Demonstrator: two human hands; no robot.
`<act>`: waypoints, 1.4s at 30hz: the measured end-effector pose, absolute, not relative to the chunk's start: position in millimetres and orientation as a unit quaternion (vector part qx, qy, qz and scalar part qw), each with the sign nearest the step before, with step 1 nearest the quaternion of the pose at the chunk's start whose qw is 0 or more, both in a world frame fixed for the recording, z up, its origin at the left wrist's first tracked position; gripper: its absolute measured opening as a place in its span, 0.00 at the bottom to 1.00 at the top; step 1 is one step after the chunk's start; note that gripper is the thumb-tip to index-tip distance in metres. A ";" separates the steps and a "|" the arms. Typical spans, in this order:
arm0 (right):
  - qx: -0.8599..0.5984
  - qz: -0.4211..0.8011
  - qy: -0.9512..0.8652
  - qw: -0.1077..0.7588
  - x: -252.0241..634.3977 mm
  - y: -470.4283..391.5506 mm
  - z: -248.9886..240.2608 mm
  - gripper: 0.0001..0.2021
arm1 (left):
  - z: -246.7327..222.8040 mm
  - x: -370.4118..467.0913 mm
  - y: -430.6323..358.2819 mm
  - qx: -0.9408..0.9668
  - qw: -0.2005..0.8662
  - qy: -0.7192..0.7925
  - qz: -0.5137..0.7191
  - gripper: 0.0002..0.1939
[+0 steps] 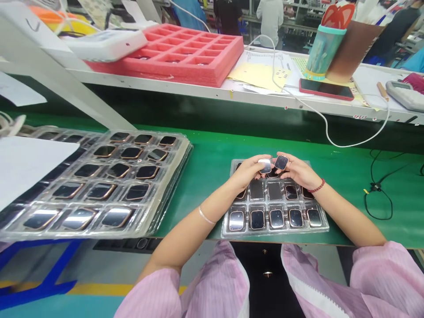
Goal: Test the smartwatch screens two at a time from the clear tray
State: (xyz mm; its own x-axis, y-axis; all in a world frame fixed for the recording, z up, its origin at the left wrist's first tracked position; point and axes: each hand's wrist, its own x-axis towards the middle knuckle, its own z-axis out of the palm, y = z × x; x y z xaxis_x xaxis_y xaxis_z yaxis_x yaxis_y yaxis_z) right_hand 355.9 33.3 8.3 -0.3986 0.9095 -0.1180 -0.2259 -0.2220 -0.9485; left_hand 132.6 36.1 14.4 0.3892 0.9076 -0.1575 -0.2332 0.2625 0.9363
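Observation:
Both of my hands are raised over the back part of a clear plastic tray (266, 230) that holds several dark square watch faces in its pockets. Between the fingers of my left hand (249, 171) is a watch face (265, 166) with a bright reflection on its glass. My right hand (300, 171) grips another watch face (281, 162), dark and gold-rimmed, close beside the first. Two pockets in the tray's middle row show no watch face. The hands hide part of the back row.
Stacked clear trays (145, 212) of watch faces stand at the left on the green table (205, 154). A shelf above bears a red foam tray (218, 66), a phone (326, 89) and a cup (326, 53). Black cable (377, 216) lies at the right.

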 end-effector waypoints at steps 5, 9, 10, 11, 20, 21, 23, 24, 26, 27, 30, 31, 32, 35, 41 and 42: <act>-0.337 0.701 -0.467 0.421 362.7 30.9 4.1 0.25 | 5.9 120.0 33.1 0.417 0.746 0.323 0.407 0.37; -0.332 0.693 -0.485 0.417 362.4 29.5 2.4 0.21 | 1.7 119.9 31.9 0.459 0.725 0.324 0.399 0.43; -0.329 0.690 -0.494 0.415 362.0 28.8 2.1 0.21 | 1.2 120.5 31.9 0.469 0.719 0.325 0.397 0.44; -0.327 0.686 -0.503 0.412 361.6 28.1 2.0 0.21 | 0.9 121.1 31.9 0.475 0.715 0.326 0.395 0.44; -0.347 0.674 -0.511 0.404 354.3 22.6 3.1 0.21 | 5.8 121.8 23.1 0.508 0.658 0.382 0.405 0.27; -0.352 0.667 -0.521 0.401 353.9 22.3 2.9 0.20 | 6.0 122.3 22.6 0.519 0.646 0.386 0.404 0.26; -0.357 0.651 -0.541 0.396 353.7 21.8 2.1 0.21 | 6.1 123.6 21.9 0.535 0.632 0.391 0.403 0.25; -0.358 0.646 -0.546 0.395 353.8 21.7 1.7 0.21 | 6.2 124.2 21.6 0.538 0.630 0.391 0.402 0.25; -0.357 0.649 -0.543 0.396 354.4 21.7 1.2 0.21 | 6.5 125.3 20.9 0.539 0.629 0.392 0.400 0.23; -0.356 0.655 -0.535 0.399 354.8 21.9 1.1 0.20 | 6.7 125.6 20.6 0.540 0.628 0.394 0.398 0.23; -0.354 0.674 -0.508 0.402 355.9 22.7 1.5 0.18 | 7.3 126.0 19.8 0.544 0.622 0.403 0.394 0.23; -0.354 0.678 -0.504 0.402 356.0 22.9 1.8 0.18 | 7.4 126.0 19.7 0.545 0.621 0.404 0.392 0.23; -0.354 0.680 -0.502 0.400 356.1 23.2 2.2 0.18 | 7.5 126.0 19.6 0.545 0.621 0.405 0.392 0.23; -0.354 0.676 -0.510 0.397 355.4 23.5 3.1 0.19 | 7.6 125.8 19.4 0.547 0.621 0.402 0.391 0.22; -0.340 0.674 -0.518 0.403 353.1 22.9 6.4 0.20 | 8.0 124.2 18.5 0.569 0.598 0.413 0.385 0.19; -0.342 0.675 -0.513 0.405 352.9 22.6 7.1 0.19 | 7.9 124.0 18.5 0.571 0.596 0.415 0.384 0.19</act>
